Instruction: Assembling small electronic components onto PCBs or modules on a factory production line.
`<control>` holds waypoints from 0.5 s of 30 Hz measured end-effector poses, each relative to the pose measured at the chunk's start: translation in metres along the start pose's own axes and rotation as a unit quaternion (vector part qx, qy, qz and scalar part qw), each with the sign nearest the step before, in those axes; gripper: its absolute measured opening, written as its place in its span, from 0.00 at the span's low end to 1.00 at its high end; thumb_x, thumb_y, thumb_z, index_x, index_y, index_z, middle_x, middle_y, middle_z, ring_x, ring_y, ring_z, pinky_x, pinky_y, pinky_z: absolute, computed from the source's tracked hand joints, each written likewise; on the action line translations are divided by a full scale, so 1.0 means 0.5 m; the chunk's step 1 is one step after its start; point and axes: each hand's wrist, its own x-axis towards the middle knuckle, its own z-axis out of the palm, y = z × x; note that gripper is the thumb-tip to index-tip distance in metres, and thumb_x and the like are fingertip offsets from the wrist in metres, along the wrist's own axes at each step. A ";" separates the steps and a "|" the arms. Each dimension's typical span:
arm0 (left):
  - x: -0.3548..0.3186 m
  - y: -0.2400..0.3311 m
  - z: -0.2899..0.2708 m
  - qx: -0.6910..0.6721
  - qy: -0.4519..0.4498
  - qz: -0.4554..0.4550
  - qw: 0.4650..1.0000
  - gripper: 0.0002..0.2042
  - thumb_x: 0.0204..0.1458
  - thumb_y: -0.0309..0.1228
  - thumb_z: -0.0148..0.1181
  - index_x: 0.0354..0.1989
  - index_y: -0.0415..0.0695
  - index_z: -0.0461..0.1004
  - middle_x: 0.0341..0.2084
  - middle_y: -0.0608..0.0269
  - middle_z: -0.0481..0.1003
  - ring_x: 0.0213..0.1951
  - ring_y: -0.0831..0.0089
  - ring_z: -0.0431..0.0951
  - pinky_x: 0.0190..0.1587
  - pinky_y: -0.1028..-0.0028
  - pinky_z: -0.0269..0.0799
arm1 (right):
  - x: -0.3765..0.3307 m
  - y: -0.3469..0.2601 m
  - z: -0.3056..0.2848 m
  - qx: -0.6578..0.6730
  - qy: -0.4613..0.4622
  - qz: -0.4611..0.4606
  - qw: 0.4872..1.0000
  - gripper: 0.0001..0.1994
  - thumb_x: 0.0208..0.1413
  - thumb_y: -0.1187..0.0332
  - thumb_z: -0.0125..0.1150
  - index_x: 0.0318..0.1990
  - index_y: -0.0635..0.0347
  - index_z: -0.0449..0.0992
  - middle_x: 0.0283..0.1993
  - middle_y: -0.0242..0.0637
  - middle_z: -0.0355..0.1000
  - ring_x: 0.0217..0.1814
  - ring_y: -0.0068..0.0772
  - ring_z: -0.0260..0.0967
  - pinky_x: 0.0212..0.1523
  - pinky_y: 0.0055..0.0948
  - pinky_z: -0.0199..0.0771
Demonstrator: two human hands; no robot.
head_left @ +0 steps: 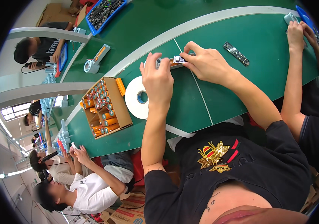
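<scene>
My left hand curls its fingers round the round end of a pale-blue plastic housing, its fingertips slightly blurred. The housing lies on the green table, partly hidden by both hands, with an orange cell showing inside. My right hand pinches a small white circuit part between thumb and forefinger, over the handle of the housing. To the right of my right hand lies a long dark circuit board. Left of my left wrist, a roll of white tape rests flat, an orange battery beside it.
A cardboard box of orange batteries stands at left. Beyond a grey rail are another pale-blue housing and a blue tray of dark boards. A co-worker's hands work at far right; other people sit along the left.
</scene>
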 end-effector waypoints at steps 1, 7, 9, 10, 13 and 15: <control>-0.008 -0.011 0.004 0.028 0.021 0.050 0.998 0.06 0.47 0.20 0.65 0.34 0.41 0.79 0.45 0.59 0.76 0.56 0.51 0.75 0.59 0.41 0.65 | -0.001 -0.001 0.000 0.004 0.003 0.000 1.000 0.10 0.59 0.68 0.63 0.46 0.61 0.78 0.46 0.36 0.69 0.25 0.40 0.71 0.28 0.37 0.73; -0.004 -0.001 0.010 0.134 0.065 0.137 0.979 0.03 0.47 0.21 0.65 0.30 0.41 0.81 0.41 0.63 0.78 0.52 0.55 0.77 0.58 0.54 0.68 | -0.003 -0.003 -0.008 -0.007 -0.030 0.018 0.999 0.11 0.58 0.68 0.63 0.45 0.62 0.78 0.45 0.36 0.69 0.25 0.40 0.72 0.27 0.37 0.73; -0.005 -0.002 0.012 0.122 0.054 0.141 0.981 0.03 0.46 0.20 0.64 0.29 0.41 0.81 0.41 0.64 0.78 0.52 0.55 0.77 0.58 0.54 0.68 | -0.002 -0.006 -0.008 0.001 -0.012 0.008 1.000 0.10 0.58 0.63 0.63 0.39 0.61 0.79 0.45 0.40 0.70 0.26 0.44 0.76 0.29 0.38 0.78; -0.004 -0.004 0.011 0.117 0.028 0.138 0.983 0.05 0.45 0.19 0.63 0.30 0.40 0.80 0.41 0.64 0.78 0.52 0.55 0.77 0.58 0.53 0.68 | -0.004 -0.005 -0.007 0.002 -0.012 0.010 1.000 0.10 0.58 0.63 0.63 0.39 0.61 0.79 0.45 0.40 0.70 0.26 0.44 0.76 0.29 0.38 0.78; 0.000 -0.002 0.003 0.116 -0.008 0.141 0.983 0.08 0.44 0.16 0.61 0.33 0.39 0.80 0.41 0.62 0.77 0.52 0.54 0.77 0.57 0.54 0.69 | -0.009 0.001 -0.002 0.009 -0.007 0.000 1.000 0.10 0.58 0.67 0.64 0.43 0.63 0.78 0.45 0.36 0.69 0.26 0.40 0.73 0.28 0.37 0.74; -0.002 0.003 0.000 0.120 -0.021 0.147 0.982 0.10 0.43 0.15 0.61 0.34 0.39 0.79 0.41 0.61 0.77 0.51 0.54 0.77 0.57 0.55 0.70 | -0.010 0.005 0.000 0.008 -0.002 -0.005 1.000 0.10 0.58 0.67 0.64 0.43 0.63 0.78 0.45 0.36 0.70 0.26 0.40 0.73 0.28 0.37 0.75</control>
